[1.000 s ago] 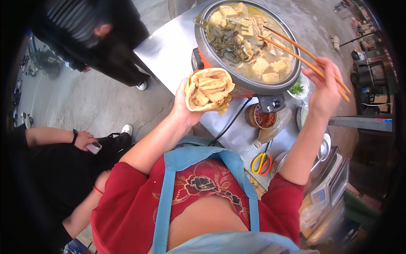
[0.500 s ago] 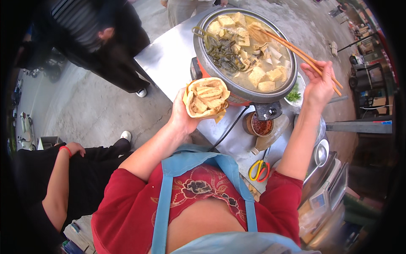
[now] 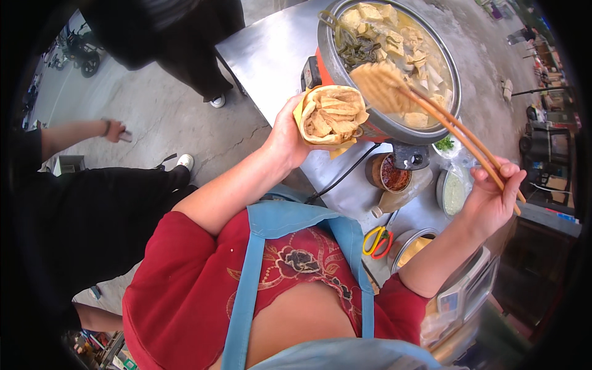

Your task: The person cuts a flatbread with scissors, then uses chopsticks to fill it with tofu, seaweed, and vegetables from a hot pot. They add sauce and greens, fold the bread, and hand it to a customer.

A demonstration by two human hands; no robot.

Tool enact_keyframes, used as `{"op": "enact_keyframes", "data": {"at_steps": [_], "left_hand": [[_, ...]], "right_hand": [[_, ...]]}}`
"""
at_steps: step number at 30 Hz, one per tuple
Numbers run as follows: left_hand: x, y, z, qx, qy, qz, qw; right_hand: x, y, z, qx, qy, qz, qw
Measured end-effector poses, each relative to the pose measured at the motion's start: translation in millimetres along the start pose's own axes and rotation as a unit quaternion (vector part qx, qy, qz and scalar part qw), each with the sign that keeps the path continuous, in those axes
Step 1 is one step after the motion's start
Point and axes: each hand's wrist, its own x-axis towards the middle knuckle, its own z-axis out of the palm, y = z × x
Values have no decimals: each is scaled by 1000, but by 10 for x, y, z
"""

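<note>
My left hand (image 3: 285, 137) grips a yellowish paper pouch (image 3: 300, 117) filled with pale, folded pieces that look like tofu skin (image 3: 336, 111). Long wooden chopsticks (image 3: 461, 131) are held in my right hand (image 3: 493, 196). Pinched at their far tips is a wide, ridged tan piece (image 3: 377, 86), blurred by motion, above the pot's near left edge. The round electric pot (image 3: 455, 65) has a grey rim and orange body. In its broth lie tofu chunks (image 3: 370, 11), dark green strips of seaweed (image 3: 357, 50) and other pale pieces.
On the metal table (image 3: 265, 46) beside the pot are a red sauce jar (image 3: 394, 174), a bottle on its side (image 3: 394, 200), scissors (image 3: 377, 242), a bowl of chopped greens (image 3: 445, 145) and a pale green bowl (image 3: 454, 192). People in dark clothes (image 3: 117, 216) are at the left.
The chopsticks have lifted a tan piece from the broth and brought it toward the pouch. My right hand has come lower and nearer. At left, a person's arm has stretched out.
</note>
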Motion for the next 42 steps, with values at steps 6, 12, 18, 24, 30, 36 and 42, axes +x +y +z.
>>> {"op": "enact_keyframes", "data": {"at_steps": [6,12,18,24,30,36,42], "left_hand": [[-90,48,35,34,3,-24,999],[-151,19,74,38,15,-49,998],[-240,-3,63,19,-9,-62,998],[-238,70,27,16,0,-74,997],[-199,71,5,41,-7,-55,998],[-199,83,-32,1,-2,-45,999],[-231,-28,-247,24,46,-103,993]], "right_hand": [[-118,-4,236,-119,-133,14,984],[-152,-45,493,-189,-228,-1,955],[-237,56,658,-243,-245,44,937],[-233,16,775,-242,-210,5,947],[-169,-155,697,-217,-168,-39,961],[-79,115,551,-203,-64,-191,958],[-75,1017,531,-514,-104,-226,821]]}}
